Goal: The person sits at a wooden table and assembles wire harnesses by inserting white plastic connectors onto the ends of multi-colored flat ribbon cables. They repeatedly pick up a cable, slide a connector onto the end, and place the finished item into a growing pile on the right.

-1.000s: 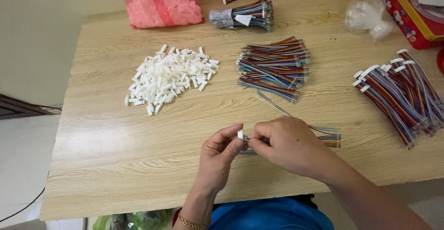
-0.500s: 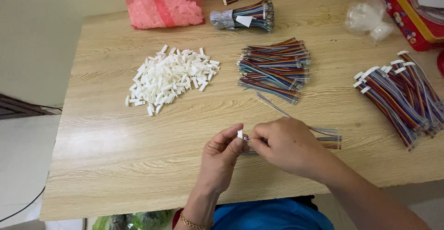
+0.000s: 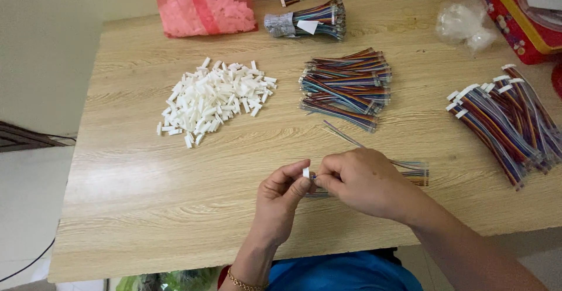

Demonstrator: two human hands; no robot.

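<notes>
My light wooden worktop (image 3: 146, 191) carries a heap of small white plastic connector housings (image 3: 215, 99) left of centre. Just right of it lies a loose stack of multicoloured ribbon wires (image 3: 346, 86). At the far edge sit a pink plastic bag of pale pieces (image 3: 202, 7) and a tied bundle of coloured wires (image 3: 307, 21). On my right lies a fanned pile of coloured wires with white ends (image 3: 506, 121), with a crumpled clear plastic bag (image 3: 465, 24) beyond it.

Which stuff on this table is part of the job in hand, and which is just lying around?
In hand:
- white connector, pinched by left hand
- rainbow ribbon cable, held by right hand
- white connector pile
- loose ribbon cable stack
- cables with connectors fitted

Lying about:
- pink bag
- banded cable bundle
- clear plastic bag
- red box
</notes>
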